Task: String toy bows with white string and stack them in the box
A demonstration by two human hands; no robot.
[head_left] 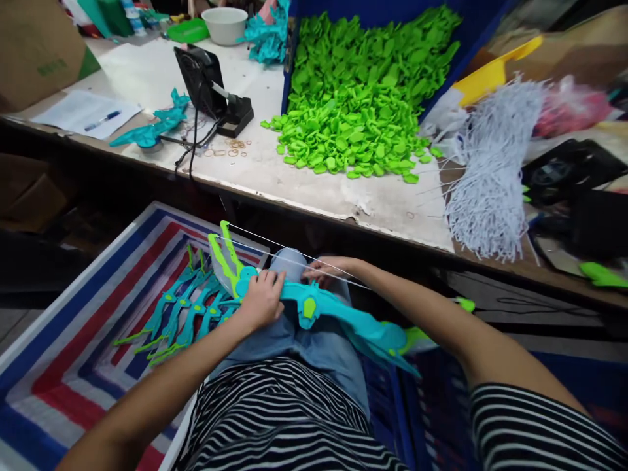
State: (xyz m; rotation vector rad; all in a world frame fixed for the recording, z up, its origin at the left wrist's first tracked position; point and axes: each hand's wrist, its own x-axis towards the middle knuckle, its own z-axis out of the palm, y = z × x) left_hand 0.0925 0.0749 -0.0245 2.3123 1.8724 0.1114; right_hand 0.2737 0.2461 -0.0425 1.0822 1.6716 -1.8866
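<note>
A teal toy bow [338, 305] with lime-green tips lies across my lap, white strings stretched along it. My left hand [263, 297] is wrapped round its left limb, near the round joint. Beyond the bow's middle, my right hand [324, 269] has its fingers curled in close to the bow and strings. What those fingers hold is too small to make out. To my left, several similar toy bows [184, 303] lie side by side in a crate lined with striped red, white and blue cloth [53, 379].
On the worktable [314, 196] ahead, lime-green plastic pieces [363, 104] spill from a blue bin [289, 72]. A bundle of white cords [495, 170] lies to the right. A soldering iron stand [235, 116], rubber bands [235, 147] and teal bow parts [152, 127] sit left.
</note>
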